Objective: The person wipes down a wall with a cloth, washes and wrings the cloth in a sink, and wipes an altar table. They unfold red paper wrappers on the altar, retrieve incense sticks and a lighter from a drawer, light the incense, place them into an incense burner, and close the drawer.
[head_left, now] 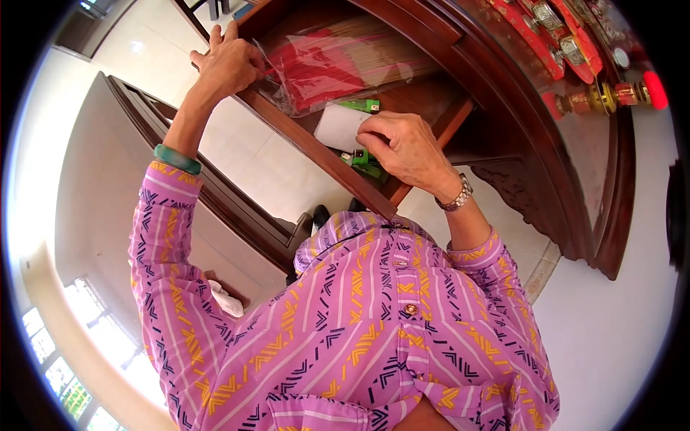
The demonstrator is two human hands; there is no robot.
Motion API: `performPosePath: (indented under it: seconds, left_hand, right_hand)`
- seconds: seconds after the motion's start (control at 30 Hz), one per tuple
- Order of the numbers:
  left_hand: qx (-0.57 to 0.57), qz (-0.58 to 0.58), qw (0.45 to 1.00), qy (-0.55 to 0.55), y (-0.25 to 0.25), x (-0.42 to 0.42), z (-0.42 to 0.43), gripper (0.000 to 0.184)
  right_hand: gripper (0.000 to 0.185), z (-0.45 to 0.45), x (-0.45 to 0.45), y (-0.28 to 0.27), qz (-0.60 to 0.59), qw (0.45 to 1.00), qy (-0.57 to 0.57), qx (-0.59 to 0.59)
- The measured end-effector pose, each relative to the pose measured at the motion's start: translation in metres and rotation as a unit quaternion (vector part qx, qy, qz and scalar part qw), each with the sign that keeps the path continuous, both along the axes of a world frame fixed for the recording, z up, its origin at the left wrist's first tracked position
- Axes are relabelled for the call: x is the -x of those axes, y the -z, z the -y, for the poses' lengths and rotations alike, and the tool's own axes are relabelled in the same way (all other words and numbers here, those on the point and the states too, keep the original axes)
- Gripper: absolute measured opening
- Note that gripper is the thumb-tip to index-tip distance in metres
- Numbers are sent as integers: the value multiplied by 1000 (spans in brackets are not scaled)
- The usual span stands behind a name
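Observation:
In the wooden drawer (pixel 309 161), pulled out from the cabinet, lies a clear plastic bag of red-ended incense sticks (pixel 323 68). My left hand (pixel 228 66) rests at the drawer's far left corner, fingers spread, its thumb side beside the end of the bag. Over the drawer's right part, my right hand (pixel 410 147) has thumb and forefinger pressed together at the edge of a white card (pixel 338 128). Whatever may be in that pinch is hidden. A green lighter (pixel 365 105) lies above the card, and more green lighters (pixel 370 169) lie under my right hand.
The dark wooden cabinet (pixel 496 93) rises behind the drawer. On its top stand red and gold ornaments (pixel 568 50) and a red-tipped lamp (pixel 647 90). A wooden furniture piece (pixel 237 194) stands at left on the pale tiled floor (pixel 248 144).

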State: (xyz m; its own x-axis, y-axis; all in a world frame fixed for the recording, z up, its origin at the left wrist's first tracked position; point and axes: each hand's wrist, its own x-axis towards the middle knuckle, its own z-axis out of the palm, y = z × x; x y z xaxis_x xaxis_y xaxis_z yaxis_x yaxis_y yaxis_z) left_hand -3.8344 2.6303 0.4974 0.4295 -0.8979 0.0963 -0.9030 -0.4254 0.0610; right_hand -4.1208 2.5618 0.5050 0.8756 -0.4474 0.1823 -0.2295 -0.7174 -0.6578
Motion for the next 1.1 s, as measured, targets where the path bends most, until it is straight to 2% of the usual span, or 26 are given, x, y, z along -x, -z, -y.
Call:
performPosePath:
  seconds: [0.33, 0.5, 0.6, 0.7, 0.93, 1.1]
  left_hand:
    - [19, -11, 1000, 10, -3, -1, -1, 14]
    - [-34, -68, 997, 0, -14, 2, 1, 11]
    - [19, -29, 999, -2, -6, 1, -5, 12]
    - [-22, -48, 999, 12, -12, 4, -8, 13]
    - [-5, -22, 1000, -11, -9, 4, -1, 12]
    - [93, 32, 995, -9, -2, -1, 0, 13]
  right_hand:
    - [18, 1, 0, 0, -8, 1000, 1, -1]
    - [18, 3, 0, 1, -6, 1000, -2, -1]
    - [19, 3, 0, 2, -2, 1000, -4, -5]
    - [19, 3, -1, 3, 3, 1000, -3, -12]
    - [19, 2, 0, 0, -7, 1000, -9, -16]
    - [19, 2, 0, 0, 14, 1000, -8, -17]
